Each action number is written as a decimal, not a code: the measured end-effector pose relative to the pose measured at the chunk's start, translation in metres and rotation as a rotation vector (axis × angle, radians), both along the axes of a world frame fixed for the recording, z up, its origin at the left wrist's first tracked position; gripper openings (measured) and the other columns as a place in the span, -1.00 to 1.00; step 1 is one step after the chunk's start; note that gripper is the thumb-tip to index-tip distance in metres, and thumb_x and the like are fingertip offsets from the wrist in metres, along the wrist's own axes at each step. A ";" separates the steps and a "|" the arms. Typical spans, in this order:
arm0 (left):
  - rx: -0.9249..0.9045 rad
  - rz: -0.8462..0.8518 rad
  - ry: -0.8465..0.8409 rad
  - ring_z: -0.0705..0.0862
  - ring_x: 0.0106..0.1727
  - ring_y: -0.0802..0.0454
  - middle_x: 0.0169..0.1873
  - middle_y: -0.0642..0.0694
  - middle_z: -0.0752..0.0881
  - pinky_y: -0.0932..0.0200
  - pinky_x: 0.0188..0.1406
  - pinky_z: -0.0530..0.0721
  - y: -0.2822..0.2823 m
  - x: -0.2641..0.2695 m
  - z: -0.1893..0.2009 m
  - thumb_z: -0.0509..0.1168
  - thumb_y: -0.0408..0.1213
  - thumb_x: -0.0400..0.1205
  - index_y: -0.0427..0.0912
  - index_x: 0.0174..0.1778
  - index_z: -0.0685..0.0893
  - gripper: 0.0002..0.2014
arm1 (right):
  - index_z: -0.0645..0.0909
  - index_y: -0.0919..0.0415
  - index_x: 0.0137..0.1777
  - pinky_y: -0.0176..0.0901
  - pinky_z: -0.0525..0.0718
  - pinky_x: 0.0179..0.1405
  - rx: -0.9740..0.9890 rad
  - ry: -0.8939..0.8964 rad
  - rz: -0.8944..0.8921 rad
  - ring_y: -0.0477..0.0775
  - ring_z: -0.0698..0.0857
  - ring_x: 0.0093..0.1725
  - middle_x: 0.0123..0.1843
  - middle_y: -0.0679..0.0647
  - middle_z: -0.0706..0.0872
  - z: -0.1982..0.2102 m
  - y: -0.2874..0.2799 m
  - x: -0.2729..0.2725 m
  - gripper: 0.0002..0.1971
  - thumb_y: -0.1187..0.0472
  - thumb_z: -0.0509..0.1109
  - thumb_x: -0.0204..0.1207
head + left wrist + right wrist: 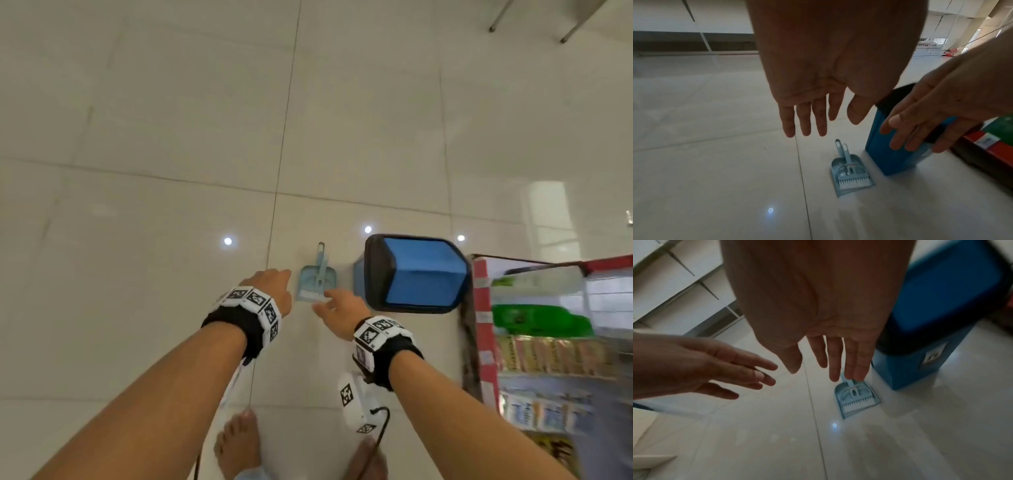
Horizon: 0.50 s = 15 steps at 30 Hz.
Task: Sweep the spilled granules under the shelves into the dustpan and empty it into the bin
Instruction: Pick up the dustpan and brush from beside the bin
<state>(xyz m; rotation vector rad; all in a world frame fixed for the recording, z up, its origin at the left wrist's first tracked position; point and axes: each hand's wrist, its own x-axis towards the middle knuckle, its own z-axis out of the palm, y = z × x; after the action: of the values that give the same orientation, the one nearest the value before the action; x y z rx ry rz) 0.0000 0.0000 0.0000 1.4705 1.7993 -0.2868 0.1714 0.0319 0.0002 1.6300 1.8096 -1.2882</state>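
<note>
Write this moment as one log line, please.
left hand open | right hand open | brush inside dustpan on floor | bin beside

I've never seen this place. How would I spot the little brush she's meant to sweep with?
Find the tall blue plastic bin with a black rim standing on the pale tiled floor beside the stocked shop shelves. Just left of it lies a small pale blue plastic dustpan. The pale blue hand brush with white bristles lies inside it.

I'm looking at a small shop: at the right edge of the head view a red-framed shelf rack [481, 308] holds rows of packaged goods [555, 353] with price strips along the shelves. Glossy pale floor tiles [171, 137] fill the rest.
</note>
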 end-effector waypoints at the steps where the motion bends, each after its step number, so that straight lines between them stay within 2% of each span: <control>1: -0.010 -0.003 -0.005 0.53 0.44 -0.18 0.49 -0.21 0.51 -0.08 0.38 0.55 0.004 0.003 -0.024 0.09 -0.18 0.74 -0.18 0.57 0.36 -0.54 | 0.32 0.16 0.64 0.01 0.49 0.50 0.032 0.009 -0.006 0.20 0.55 0.48 0.49 0.14 0.60 -0.027 0.000 -0.001 -0.41 -0.07 0.26 0.69; 6: 0.057 -0.013 -0.035 0.46 0.50 -0.20 0.54 -0.24 0.43 -0.09 0.40 0.52 0.032 0.019 -0.139 0.11 -0.24 0.74 -0.18 0.66 0.22 -0.47 | 0.31 0.14 0.60 0.03 0.49 0.46 0.268 0.105 -0.101 0.25 0.49 0.48 0.51 0.18 0.52 -0.158 0.016 0.003 -0.48 0.10 0.28 0.68; 10: 0.209 -0.063 -0.063 0.41 0.53 -0.22 0.61 -0.20 0.33 -0.18 0.44 0.47 0.060 0.032 -0.202 0.05 -0.23 0.77 -0.12 0.74 -0.04 -0.38 | 0.26 0.10 0.60 0.10 0.50 0.40 0.506 0.160 -0.174 0.21 0.38 0.46 0.45 0.15 0.50 -0.233 0.027 0.007 -0.48 0.06 0.25 0.67; 12: 0.276 -0.100 -0.084 0.47 0.46 -0.23 0.55 -0.23 0.40 -0.18 0.39 0.51 0.069 0.037 -0.223 0.05 -0.25 0.78 -0.12 0.74 -0.12 -0.35 | 0.21 0.05 0.62 0.15 0.56 0.33 0.586 0.194 -0.134 0.20 0.40 0.42 0.41 0.13 0.54 -0.258 0.029 0.007 -0.45 0.04 0.25 0.66; 15: 0.372 -0.096 -0.117 0.63 0.23 -0.27 0.32 -0.31 0.62 -0.18 0.25 0.58 0.069 0.041 -0.247 0.06 -0.31 0.75 -0.16 0.73 -0.16 -0.31 | 0.14 -0.02 0.63 0.22 0.66 0.20 0.693 0.220 -0.097 0.22 0.52 0.32 0.29 0.13 0.65 -0.283 0.032 0.008 -0.41 0.02 0.28 0.65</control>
<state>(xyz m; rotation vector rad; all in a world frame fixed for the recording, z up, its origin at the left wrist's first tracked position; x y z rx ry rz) 0.0413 0.0694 -0.2468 1.7924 1.7539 0.0929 0.1793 0.0642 -0.2828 1.9877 2.5358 -0.9508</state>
